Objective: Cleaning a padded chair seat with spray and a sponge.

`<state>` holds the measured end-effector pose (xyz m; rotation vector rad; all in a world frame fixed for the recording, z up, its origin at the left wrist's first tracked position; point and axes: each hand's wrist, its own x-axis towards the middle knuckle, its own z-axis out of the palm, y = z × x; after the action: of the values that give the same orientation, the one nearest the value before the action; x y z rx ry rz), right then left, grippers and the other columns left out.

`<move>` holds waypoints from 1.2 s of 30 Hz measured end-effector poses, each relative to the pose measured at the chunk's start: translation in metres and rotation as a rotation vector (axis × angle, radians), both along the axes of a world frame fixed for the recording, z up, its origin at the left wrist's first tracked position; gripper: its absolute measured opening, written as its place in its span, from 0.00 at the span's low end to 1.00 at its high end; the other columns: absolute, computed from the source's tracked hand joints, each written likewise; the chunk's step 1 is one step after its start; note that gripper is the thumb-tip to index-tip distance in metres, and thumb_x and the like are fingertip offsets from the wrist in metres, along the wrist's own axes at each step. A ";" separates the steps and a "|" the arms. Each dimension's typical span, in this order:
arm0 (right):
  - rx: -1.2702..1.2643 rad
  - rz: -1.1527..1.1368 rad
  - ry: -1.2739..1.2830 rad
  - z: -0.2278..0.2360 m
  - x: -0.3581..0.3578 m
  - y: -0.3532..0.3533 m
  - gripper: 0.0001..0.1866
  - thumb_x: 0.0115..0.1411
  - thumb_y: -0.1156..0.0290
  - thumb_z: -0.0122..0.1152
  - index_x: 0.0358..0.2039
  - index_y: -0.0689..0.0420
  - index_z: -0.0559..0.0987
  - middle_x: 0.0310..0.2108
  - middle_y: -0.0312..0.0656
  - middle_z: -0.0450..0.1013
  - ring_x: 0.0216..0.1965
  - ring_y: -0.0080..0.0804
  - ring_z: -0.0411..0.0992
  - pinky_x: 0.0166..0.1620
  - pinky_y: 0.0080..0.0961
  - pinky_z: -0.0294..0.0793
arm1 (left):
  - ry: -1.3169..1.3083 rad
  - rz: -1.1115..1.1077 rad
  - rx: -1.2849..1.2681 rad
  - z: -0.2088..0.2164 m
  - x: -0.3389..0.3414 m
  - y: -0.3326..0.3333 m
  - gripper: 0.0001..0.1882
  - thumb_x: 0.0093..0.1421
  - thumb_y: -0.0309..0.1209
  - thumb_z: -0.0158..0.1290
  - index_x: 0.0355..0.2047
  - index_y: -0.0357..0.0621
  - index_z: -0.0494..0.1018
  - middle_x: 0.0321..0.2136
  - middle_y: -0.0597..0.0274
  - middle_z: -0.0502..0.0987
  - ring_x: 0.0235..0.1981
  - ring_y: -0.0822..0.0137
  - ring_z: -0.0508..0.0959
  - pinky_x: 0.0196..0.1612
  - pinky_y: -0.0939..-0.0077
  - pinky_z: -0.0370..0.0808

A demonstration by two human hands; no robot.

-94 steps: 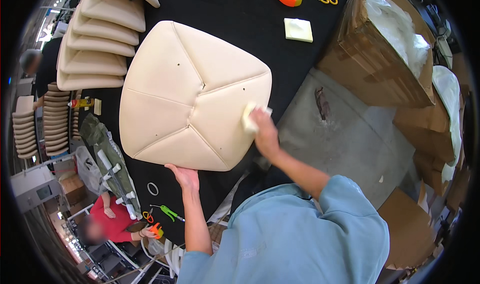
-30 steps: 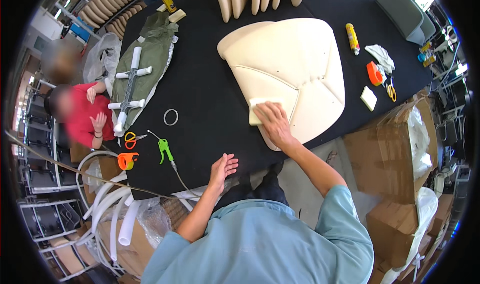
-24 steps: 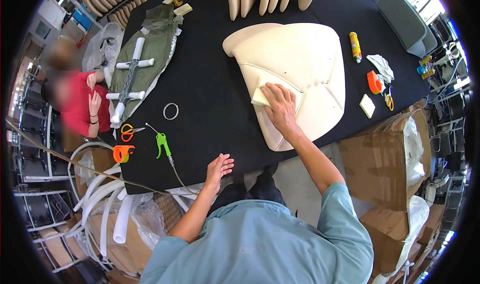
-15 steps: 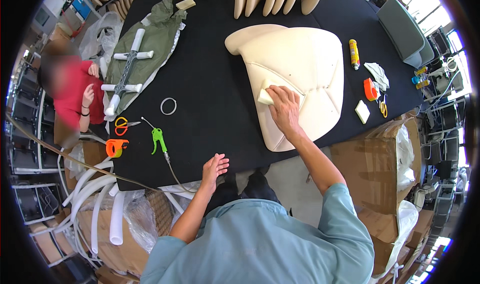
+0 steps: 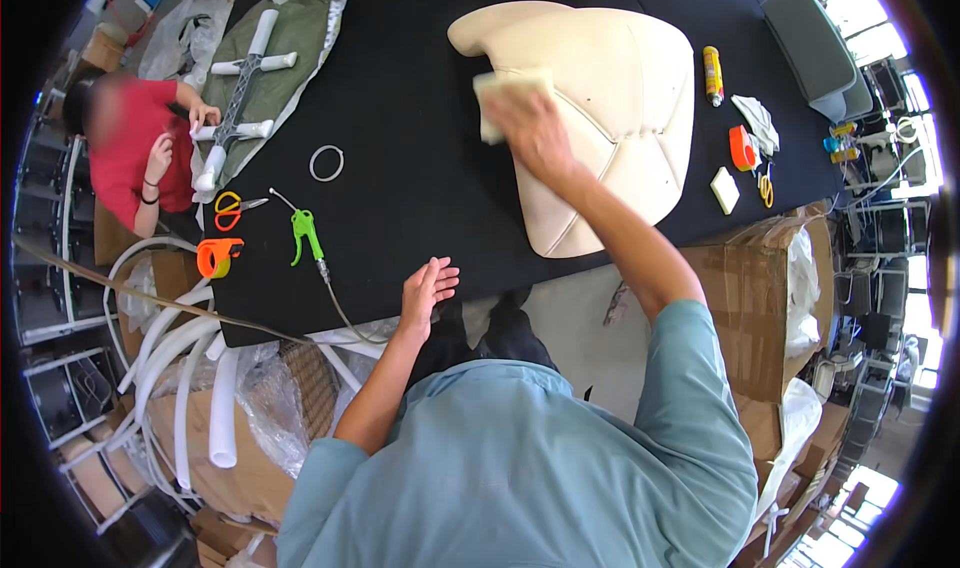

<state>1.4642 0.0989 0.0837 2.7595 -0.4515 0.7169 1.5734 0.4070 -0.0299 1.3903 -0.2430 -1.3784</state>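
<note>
gripping a pale yellow rectangular foam block (image 5: 497, 88) in the bare right hand (image 5: 535, 133), with fingers spread over its top, somewhat blurred. placing it at the left edge of a cream, leather-like padded chair shell (image 5: 625, 78), jutting out over a black cloth-covered table (image 5: 400, 158). unable to make out how firmly it touches the padding. holding the bare left hand (image 5: 428, 286) unclenched, with fingers loosely stretched, by the near table edge. has to the left a bright green air blow gun (image 5: 305, 232) with a thin hose and, beyond it, orange-handled scissors (image 5: 229, 211). has to the right of the shell a yellow spray can (image 5: 713, 76), a crumpled white cloth (image 5: 757, 120) and a second pale foam block (image 5: 725, 191).
</note>
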 end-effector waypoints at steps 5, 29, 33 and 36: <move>0.315 0.063 0.245 -0.104 -0.107 0.098 0.27 0.57 0.71 0.53 0.59 0.53 0.77 0.61 0.35 0.73 0.61 0.33 0.68 0.66 0.36 0.61 | 0.008 0.023 0.047 -0.011 0.004 0.008 0.30 0.74 0.52 0.44 0.58 0.36 0.72 0.45 0.55 0.81 0.44 0.68 0.81 0.47 0.73 0.78; 1.495 -0.633 -0.649 -0.121 -0.137 0.231 0.19 0.64 0.79 0.54 0.56 0.61 0.78 0.49 0.51 0.79 0.55 0.40 0.76 0.60 0.33 0.70 | -0.023 -0.153 0.073 -0.006 0.023 -0.018 0.30 0.73 0.53 0.46 0.57 0.37 0.73 0.45 0.55 0.81 0.44 0.67 0.81 0.46 0.72 0.79; 0.770 -0.487 -0.689 -0.015 -0.095 0.134 0.23 0.61 0.85 0.51 0.56 0.62 0.78 0.37 0.53 0.77 0.40 0.35 0.76 0.44 0.31 0.75 | -0.024 -0.169 0.024 -0.006 0.028 -0.026 0.30 0.73 0.52 0.46 0.57 0.37 0.72 0.45 0.55 0.81 0.44 0.67 0.81 0.47 0.72 0.79; 0.363 -0.378 -0.694 0.044 -0.074 0.023 0.28 0.58 0.86 0.54 0.60 0.57 0.75 0.44 0.50 0.76 0.39 0.47 0.72 0.45 0.35 0.73 | -0.038 -0.182 0.009 0.003 0.026 -0.035 0.30 0.73 0.52 0.46 0.57 0.36 0.72 0.45 0.55 0.81 0.44 0.67 0.81 0.47 0.72 0.79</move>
<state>1.3905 0.1215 0.1275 2.5165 -1.3073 1.6048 1.5990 0.3720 -0.0265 1.4309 -0.3969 -1.5038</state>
